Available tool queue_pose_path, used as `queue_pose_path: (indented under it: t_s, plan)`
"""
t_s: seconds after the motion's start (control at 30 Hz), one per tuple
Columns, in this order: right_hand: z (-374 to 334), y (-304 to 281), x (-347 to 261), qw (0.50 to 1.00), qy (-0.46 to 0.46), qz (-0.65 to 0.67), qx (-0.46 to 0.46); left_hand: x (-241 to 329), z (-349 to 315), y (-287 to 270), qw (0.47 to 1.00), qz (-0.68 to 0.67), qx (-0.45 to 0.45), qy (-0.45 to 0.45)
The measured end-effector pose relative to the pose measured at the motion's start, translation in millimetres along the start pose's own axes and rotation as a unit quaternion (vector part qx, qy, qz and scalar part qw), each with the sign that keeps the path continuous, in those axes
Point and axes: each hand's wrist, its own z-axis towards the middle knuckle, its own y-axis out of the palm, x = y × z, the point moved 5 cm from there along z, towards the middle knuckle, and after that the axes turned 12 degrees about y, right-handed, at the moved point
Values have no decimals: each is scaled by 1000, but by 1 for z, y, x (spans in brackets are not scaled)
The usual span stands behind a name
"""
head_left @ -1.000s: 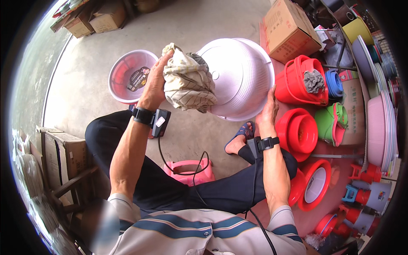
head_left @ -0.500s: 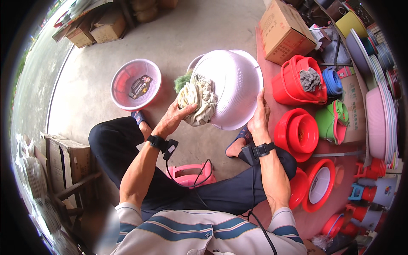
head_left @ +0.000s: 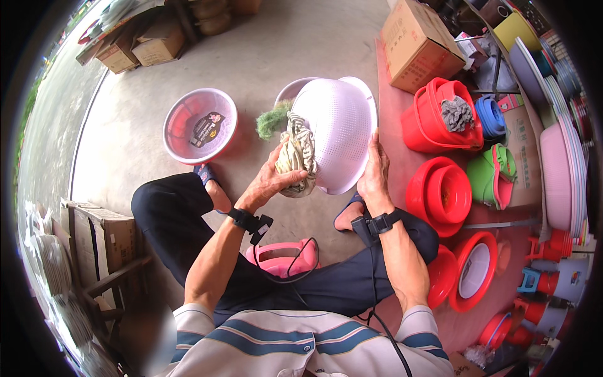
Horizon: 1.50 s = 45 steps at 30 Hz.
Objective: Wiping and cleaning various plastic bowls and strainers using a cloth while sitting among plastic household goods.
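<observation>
Left hand has a tight grip on the rag, pressing it against the white colander, which the right hand clasps by its rim.

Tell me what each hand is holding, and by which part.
The left hand grips a bunched striped rag, pressing it against the white perforated basin. The right hand holds that basin by its lower right rim.

**Concrete floor, goods all round me**

I sit on a bare grey concrete floor in daylight. Cardboard boxes stand at the far left, a larger carton on the reddish mat to my right. Red buckets and stacked basins crowd that side (mostly plastic). A wooden crate stands at my left.
</observation>
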Motion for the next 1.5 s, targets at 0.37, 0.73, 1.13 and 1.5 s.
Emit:
queue_pose_path:
  t_s: [0.37,0.73,1.13,1.5]
  plan:
    - [-4,1,-9,1000,8,-3,-21,16,-4,12,977,136,154,63]
    - [8,7,8,998,17,35,-53,37,-31,100,759,569,23,317]
    - [-12,8,-5,999,34,-33,-10,86,64,58,854,445,95,254]
    - [0,-7,6,985,145,-4,-90,17,97,-48,953,274,124,22]
